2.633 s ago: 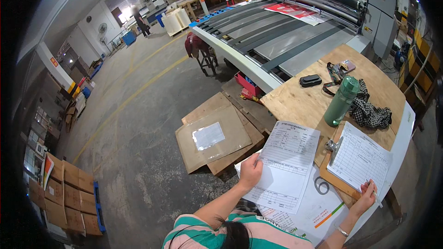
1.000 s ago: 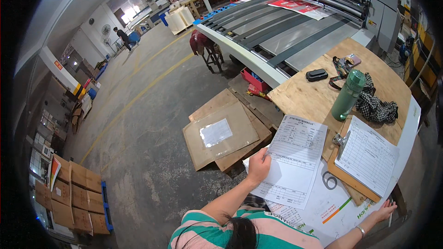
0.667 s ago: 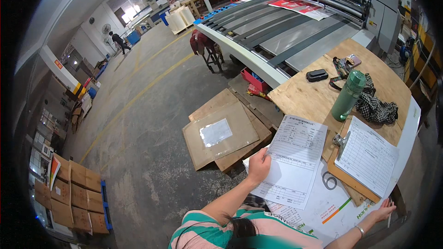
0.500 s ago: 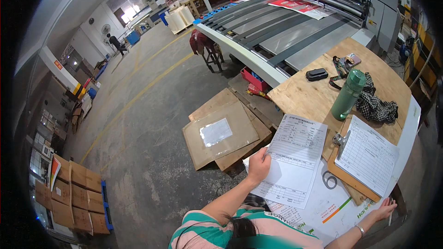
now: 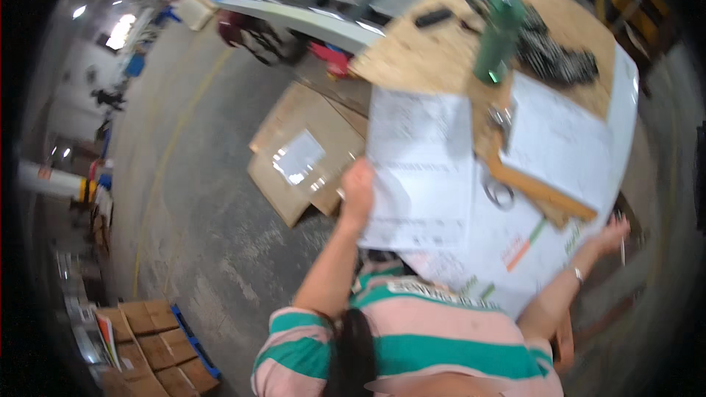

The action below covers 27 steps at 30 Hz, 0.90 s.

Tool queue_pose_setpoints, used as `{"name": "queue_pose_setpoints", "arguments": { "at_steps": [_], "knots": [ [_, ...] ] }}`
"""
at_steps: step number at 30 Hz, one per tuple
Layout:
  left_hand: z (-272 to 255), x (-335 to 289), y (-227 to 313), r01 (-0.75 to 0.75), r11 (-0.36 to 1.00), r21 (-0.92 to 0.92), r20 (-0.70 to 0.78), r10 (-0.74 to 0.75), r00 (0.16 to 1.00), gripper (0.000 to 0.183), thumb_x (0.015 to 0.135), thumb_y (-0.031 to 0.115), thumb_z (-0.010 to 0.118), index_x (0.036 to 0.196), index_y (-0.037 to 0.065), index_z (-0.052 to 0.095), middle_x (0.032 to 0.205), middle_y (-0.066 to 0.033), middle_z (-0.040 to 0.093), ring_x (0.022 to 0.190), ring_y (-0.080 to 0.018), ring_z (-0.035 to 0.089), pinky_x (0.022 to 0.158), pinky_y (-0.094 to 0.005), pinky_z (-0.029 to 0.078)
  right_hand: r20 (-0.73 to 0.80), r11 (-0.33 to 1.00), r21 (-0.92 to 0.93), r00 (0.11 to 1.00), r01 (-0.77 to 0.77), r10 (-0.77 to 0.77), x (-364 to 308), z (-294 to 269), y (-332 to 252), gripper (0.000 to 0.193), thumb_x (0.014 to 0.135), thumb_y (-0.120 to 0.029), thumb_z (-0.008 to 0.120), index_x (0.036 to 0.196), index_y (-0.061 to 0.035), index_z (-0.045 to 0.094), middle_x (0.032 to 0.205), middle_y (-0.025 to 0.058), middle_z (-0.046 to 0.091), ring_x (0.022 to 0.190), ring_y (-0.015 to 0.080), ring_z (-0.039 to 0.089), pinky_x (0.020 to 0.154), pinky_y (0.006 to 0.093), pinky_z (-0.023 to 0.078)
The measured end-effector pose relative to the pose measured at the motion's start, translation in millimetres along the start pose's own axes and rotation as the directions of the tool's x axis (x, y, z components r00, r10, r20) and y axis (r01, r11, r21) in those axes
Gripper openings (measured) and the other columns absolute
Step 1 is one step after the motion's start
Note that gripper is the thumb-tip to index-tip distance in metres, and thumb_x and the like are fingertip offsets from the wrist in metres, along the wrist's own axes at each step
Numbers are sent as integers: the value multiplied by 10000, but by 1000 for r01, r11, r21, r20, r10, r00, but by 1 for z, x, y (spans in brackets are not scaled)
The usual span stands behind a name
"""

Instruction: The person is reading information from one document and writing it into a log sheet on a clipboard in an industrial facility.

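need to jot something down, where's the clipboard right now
Right of centre in the head view, the clipboard lies between the green bottle and the right hand, right of the sheet in the left hand.

Motion blur smears the view; a bright window [image 5: 121, 31] glares at upper left, a soft shadow darkens the sheet [image 5: 419, 169], and edges bend toward black corners.
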<state>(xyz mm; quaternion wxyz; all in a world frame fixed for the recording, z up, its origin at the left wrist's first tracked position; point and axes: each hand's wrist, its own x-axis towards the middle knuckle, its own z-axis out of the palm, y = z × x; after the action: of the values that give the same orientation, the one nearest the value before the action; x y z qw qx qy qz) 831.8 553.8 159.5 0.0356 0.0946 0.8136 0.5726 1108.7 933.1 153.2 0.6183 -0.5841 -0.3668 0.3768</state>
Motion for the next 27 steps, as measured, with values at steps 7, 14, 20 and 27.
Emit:
{"name": "queue_pose_setpoints", "arguments": {
  "at_steps": [7, 14, 20, 27],
  "knots": [
    [2, 13, 19, 242, 921, -305, 250, -168, 954, 297, 848, 86, 418, 1081, -83, 489, 940, -76, 584, 834, -107, 533, 734, -229, 423, -53, 996, 87, 998, -20, 24, 4, 2, 7, 408, 879, -377, 372, 1045, -40, 529, 1061, 108, 546, 1017, 213, 516, 871, 348, 345],
    [8, 8, 18, 317, 831, -457, 243, -226, 943, 265, 843, 50, 405, 1061, -71, 497, 975, -88, 577, 856, -123, 538, 770, -229, 411, -50, 999, 44, 999, -5, 7, -5, -3, -4, 388, 895, -358, 346, 1039, -53, 538, 1046, 110, 546, 983, 201, 523, 863, 320, 354],
    [22, 9, 10, 300, 827, -476, 262, -192, 946, 254, 843, 63, 430, 1053, -59, 505, 985, -78, 572, 867, -122, 528, 777, -230, 405, -13, 992, 102, 998, 70, -69, -5, -6, -16, 356, 895, -330, 372, 1003, -52, 566, 838, 50, 540, 770, 122, 524, 685, 238, 426],
    [19, 10, 7, 240, 892, -383, 175, -184, 967, 212, 853, 62, 424, 1020, -29, 517, 924, -53, 562, 827, -112, 509, 751, -232, 400, 540, 1000, 21, 841, 19, -27, -44, 52, -35, 156, 778, -149, 588, 838, -5, 592, 667, 29, 543, 539, 80, 482, 536, 213, 425]
  ]
}}
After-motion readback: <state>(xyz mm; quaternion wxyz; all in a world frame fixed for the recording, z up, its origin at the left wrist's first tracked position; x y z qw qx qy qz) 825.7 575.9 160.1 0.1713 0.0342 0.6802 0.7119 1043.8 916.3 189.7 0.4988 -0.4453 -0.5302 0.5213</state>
